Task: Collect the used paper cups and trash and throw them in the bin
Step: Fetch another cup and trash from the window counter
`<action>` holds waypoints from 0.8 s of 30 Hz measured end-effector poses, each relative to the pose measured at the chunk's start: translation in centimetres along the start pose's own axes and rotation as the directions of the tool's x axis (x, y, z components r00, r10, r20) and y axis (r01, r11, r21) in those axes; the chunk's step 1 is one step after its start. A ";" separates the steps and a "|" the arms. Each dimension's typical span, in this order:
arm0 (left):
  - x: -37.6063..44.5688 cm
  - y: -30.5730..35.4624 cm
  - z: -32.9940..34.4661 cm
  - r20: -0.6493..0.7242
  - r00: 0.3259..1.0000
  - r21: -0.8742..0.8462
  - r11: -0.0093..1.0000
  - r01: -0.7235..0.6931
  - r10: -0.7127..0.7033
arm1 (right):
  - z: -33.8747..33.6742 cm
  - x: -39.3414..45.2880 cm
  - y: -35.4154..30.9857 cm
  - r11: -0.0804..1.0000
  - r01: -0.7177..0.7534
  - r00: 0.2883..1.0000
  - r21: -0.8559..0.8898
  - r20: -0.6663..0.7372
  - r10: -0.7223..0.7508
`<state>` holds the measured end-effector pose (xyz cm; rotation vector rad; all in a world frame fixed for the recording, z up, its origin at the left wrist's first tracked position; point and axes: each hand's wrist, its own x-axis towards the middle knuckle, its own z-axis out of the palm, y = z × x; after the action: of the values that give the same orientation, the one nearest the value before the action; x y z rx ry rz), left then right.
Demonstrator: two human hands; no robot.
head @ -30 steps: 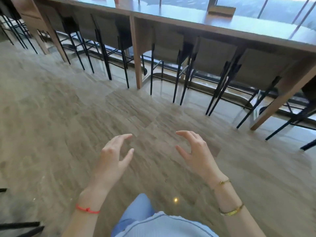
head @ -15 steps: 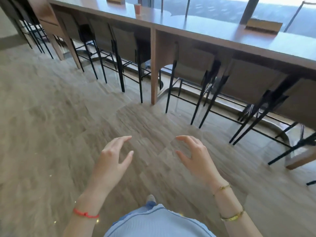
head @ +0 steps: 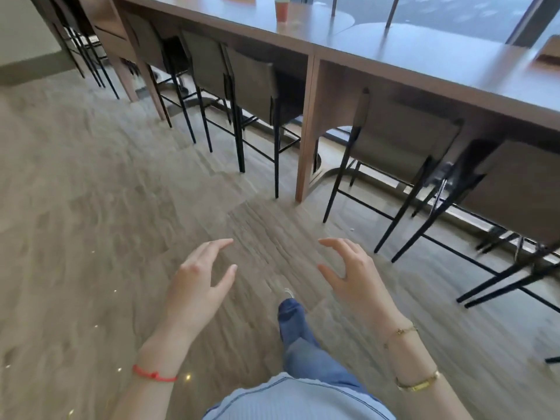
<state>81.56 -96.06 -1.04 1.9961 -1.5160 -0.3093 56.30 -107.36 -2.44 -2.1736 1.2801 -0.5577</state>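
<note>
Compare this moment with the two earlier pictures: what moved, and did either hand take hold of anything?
The view swung along the counter, bringing an orange paper cup into sight on top; a jeans leg has stepped forward. Nothing was picked up or let go. The left hand and right hand stay raised, fingers loosely spread, holding nothing.

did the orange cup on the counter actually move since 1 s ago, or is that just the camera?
Cannot tell for certain, but likely not: the orange cup still stands on the counter; counter and stools shifted across the frame together, so the camera moved.
</note>
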 end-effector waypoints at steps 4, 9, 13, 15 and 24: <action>9.1 -2.1 0.9 -0.018 1.000 -0.005 1.000 0.022 -0.022 | 0.2 10.5 0.8 0.999 0.050 0.999 0.001 0.017 -0.050; 20.6 -3.9 0.5 -0.085 0.995 -0.006 0.998 0.061 -0.061 | 0.1 24.1 0.4 0.993 0.119 0.992 0.002 0.053 -0.119; 28.3 -6.0 -0.1 -0.140 0.985 -0.002 0.995 0.104 -0.103 | 0.5 33.8 -0.4 0.986 0.168 0.980 -0.020 0.112 -0.165; 31.4 -7.2 -0.3 -0.159 0.978 -0.008 0.991 0.135 -0.134 | 0.9 37.8 -1.0 0.982 0.187 0.973 -0.010 0.137 -0.184; 46.7 -14.4 -0.6 -0.182 0.962 0.012 0.977 0.211 -0.206 | 5.5 55.3 -1.3 0.978 0.209 0.963 -0.009 0.176 -0.204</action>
<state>108.17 -137.11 -1.07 2.1502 -1.2084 -0.1850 85.84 -154.42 -1.72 -2.3383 0.9818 -0.4211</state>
